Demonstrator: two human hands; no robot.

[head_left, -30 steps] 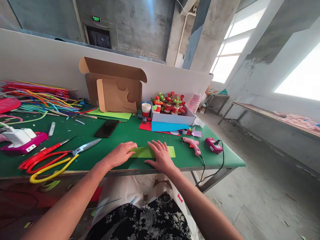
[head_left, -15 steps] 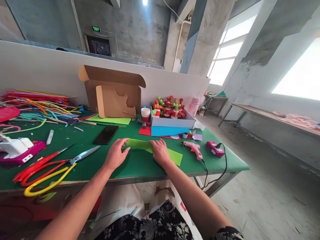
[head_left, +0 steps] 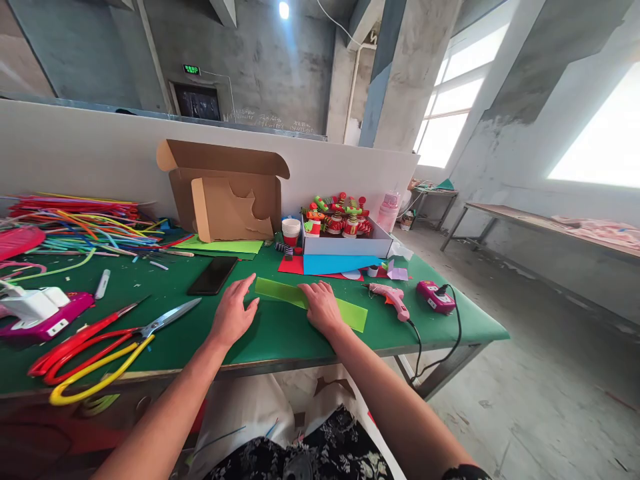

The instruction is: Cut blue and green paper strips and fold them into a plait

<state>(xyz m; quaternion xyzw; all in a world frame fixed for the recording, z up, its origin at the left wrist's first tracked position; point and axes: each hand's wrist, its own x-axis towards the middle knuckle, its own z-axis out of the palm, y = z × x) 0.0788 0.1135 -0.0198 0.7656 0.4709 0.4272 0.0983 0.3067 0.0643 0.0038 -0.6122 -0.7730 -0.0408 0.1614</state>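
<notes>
A light green paper strip (head_left: 353, 315) lies slantwise on the green tabletop in front of me. My right hand (head_left: 323, 308) is over its middle, fingers bent across it and holding it; the fingertips' underside is hidden. Just off the strip's left end is my left hand (head_left: 234, 315), open, thumb and fingers apart with nothing between them. A black phone (head_left: 213, 275) lies beyond the left hand. Further left are scissors (head_left: 145, 331) with one red and one yellow handle, beside a red-handled tool (head_left: 83, 340) with a pointed tip.
A pink glue gun (head_left: 393, 300) and a magenta power socket (head_left: 435, 297) with a cord are to the right. At the back stand a white box (head_left: 345, 247) of small figures, paper cups (head_left: 291, 231) and a cardboard box (head_left: 235, 207). Colourful pipe cleaners (head_left: 85, 220) are piled at left.
My left hand has let go of the strip's left end and drawn slightly away. The strip lies flatter. My right hand has stayed on it. The view has shifted slightly.
</notes>
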